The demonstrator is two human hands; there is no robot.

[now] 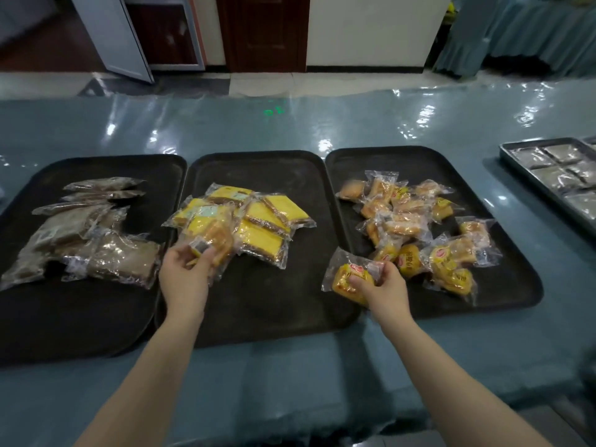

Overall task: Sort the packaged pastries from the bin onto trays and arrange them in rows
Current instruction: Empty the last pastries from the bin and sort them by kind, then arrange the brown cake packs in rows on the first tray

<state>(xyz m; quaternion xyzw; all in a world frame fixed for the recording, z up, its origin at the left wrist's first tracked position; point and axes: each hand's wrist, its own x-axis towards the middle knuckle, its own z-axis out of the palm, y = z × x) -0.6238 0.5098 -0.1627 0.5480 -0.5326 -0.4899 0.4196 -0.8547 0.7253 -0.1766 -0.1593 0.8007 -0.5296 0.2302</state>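
Head view puts our left hand [187,269] over the near part of the middle tray [258,304], fingers curled round the crinkled end of a clear-wrapped yellow cake [214,241] at the near edge of the yellow pile [258,217]. Our right hand [383,285] grips a small golden bun [350,279] in a shiny wrapper with a red and yellow label, held over the near left corner of the right tray [503,295]. Just beyond that hand, a loose heap of small buns [416,227] crowds the tray with no rows showing. On the left tray [64,317] lie flat brown pastries [96,240] in clear film, overlapping one another. All three trays are black, matte, with rounded corners, set side by side and touching on a table [290,382] under blue cloth and glossy plastic sheeting. At the far right rests a metal pan [516,158] holding grey wrapped squares [558,166].
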